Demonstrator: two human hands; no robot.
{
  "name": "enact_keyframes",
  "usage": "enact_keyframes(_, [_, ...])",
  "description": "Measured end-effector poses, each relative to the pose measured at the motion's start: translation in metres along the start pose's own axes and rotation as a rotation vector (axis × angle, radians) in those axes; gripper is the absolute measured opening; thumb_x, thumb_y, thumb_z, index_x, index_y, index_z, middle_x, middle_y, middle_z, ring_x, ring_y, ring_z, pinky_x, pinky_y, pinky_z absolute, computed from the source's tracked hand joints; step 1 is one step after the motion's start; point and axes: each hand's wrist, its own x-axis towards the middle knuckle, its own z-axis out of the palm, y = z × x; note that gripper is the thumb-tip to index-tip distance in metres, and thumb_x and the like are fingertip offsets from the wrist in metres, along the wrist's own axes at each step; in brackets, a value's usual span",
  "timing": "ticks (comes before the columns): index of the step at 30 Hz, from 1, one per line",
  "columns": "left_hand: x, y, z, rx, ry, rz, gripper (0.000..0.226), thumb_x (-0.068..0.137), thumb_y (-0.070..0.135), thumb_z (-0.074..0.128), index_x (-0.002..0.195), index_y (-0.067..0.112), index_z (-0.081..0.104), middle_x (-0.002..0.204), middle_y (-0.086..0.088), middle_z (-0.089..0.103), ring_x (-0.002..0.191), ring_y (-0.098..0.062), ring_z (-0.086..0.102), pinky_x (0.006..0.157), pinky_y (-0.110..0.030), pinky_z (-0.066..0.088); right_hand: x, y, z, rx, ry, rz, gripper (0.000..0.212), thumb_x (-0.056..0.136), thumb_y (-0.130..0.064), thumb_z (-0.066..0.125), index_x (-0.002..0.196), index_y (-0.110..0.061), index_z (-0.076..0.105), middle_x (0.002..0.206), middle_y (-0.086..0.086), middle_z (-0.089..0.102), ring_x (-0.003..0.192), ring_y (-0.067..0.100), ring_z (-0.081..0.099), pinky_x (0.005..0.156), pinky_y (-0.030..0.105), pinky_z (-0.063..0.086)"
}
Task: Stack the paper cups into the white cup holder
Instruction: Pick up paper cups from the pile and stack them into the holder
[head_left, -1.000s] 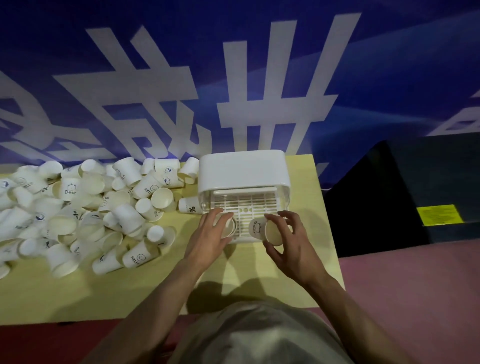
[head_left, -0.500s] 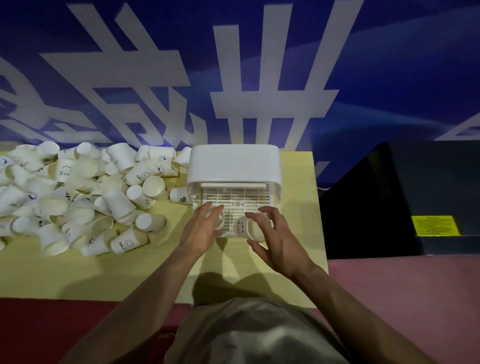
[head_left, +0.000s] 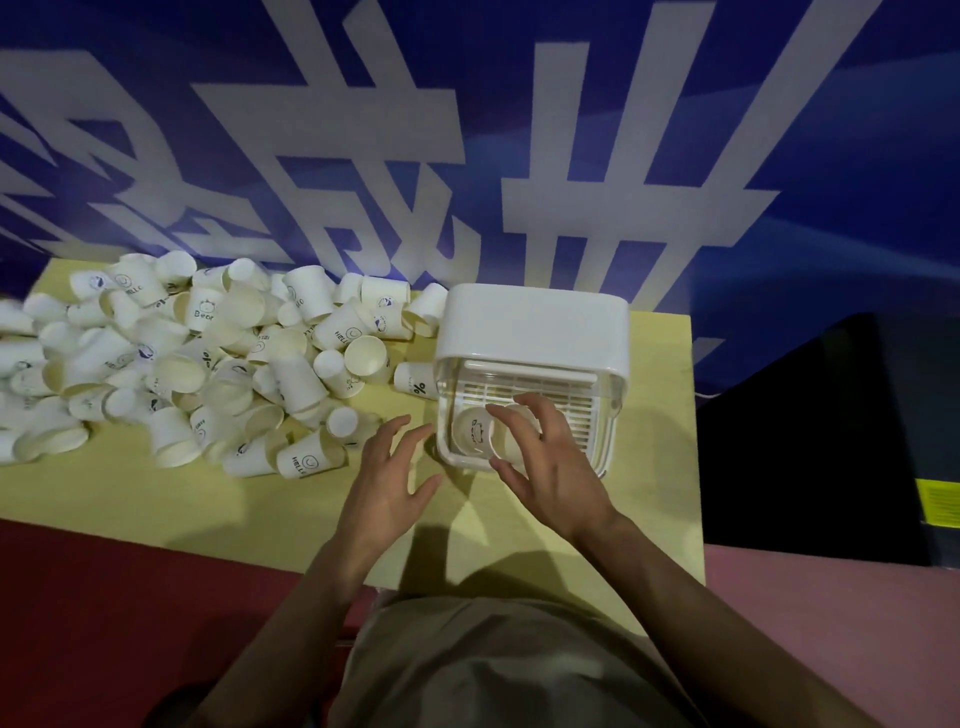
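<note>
Right hand (head_left: 550, 462) is over the front of the white cup holder (head_left: 535, 327), fingers curled round a paper cup (head_left: 511, 441) lying on its side, mouth toward the person, long axis running roughly six to twelve o'clock into the holder. Touching it at nine o'clock sits a second cup (head_left: 470, 434), the one with the little bear print, already on the slatted tray and lying the same way. Left hand (head_left: 389, 478) is just outside the holder's left wall, fingers spread and loose, holding nothing, hovering above the worktop (head_left: 130, 499).

What matters is the direction: the loose pile of cups (head_left: 197, 358) lies at about ten o'clock from that left hand, and the nearest one, the HELLO cup (head_left: 309, 460), is just beside its fingertips at nine o'clock, on its side. The left hand is clearly the nearer one for the next pick; the right is busy at the holder. I'd judge the right-hand cup is being seated beside its neighbour, not nested into it yet.
</note>
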Motion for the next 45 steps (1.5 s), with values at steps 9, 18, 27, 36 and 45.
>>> enact_keyframes(9, [0.008, -0.044, -0.036, -0.017, -0.036, 0.081, 0.061, 0.093, 0.034, 0.072, 0.148, 0.029, 0.049, 0.156, 0.003, 0.031, 0.143, -0.021, 0.033, 0.108, -0.042, 0.048, 0.028, -0.011, 0.045, -0.226, -0.101, 0.079, 0.066, 0.093, -0.034, 0.072, 0.151, -0.03, 0.04, 0.148, 0.011, 0.041, 0.127, 0.033, 0.05, 0.066, 0.042, 0.063])
enact_keyframes(18, [0.02, -0.085, -0.074, -0.005, -0.056, 0.197, 0.057, 0.092, 0.03, 0.073, 0.145, 0.03, 0.05, 0.149, 0.004, 0.037, 0.134, -0.02, 0.042, 0.099, -0.036, 0.051, 0.046, -0.026, 0.078, -0.318, -0.152, 0.251, 0.071, 0.085, -0.032, 0.081, 0.146, -0.028, 0.045, 0.148, 0.009, 0.042, 0.121, 0.03, 0.057, 0.081, 0.042, 0.062])
enact_keyframes(27, [0.015, -0.128, -0.087, -0.035, -0.058, 0.203, 0.053, 0.09, 0.025, 0.074, 0.139, 0.025, 0.055, 0.145, 0.005, 0.041, 0.131, -0.017, 0.043, 0.095, -0.034, 0.056, 0.055, -0.035, 0.088, -0.351, -0.105, 0.299, 0.079, 0.076, -0.029, 0.089, 0.144, -0.021, 0.051, 0.148, 0.015, 0.047, 0.127, 0.037, 0.056, 0.096, 0.053, 0.057])
enact_keyframes(36, [0.011, -0.18, -0.084, 0.053, -0.123, 0.092, 0.059, 0.088, 0.021, 0.075, 0.143, 0.023, 0.051, 0.14, 0.0, 0.042, 0.127, -0.024, 0.044, 0.104, -0.044, 0.049, 0.082, -0.09, 0.116, -0.32, -0.107, 0.062, 0.065, 0.087, -0.033, 0.08, 0.143, -0.019, 0.051, 0.149, 0.013, 0.045, 0.132, 0.031, 0.049, 0.093, 0.043, 0.057])
enact_keyframes(45, [0.023, -0.205, -0.072, 0.123, -0.257, 0.022, 0.07, 0.086, 0.024, 0.073, 0.149, 0.027, 0.042, 0.15, -0.003, 0.036, 0.133, -0.028, 0.042, 0.105, -0.043, 0.048, 0.139, -0.122, 0.156, -0.387, -0.328, 0.051, 0.069, 0.093, -0.032, 0.072, 0.153, -0.021, 0.041, 0.159, 0.012, 0.036, 0.143, 0.035, 0.04, 0.103, 0.054, 0.05])
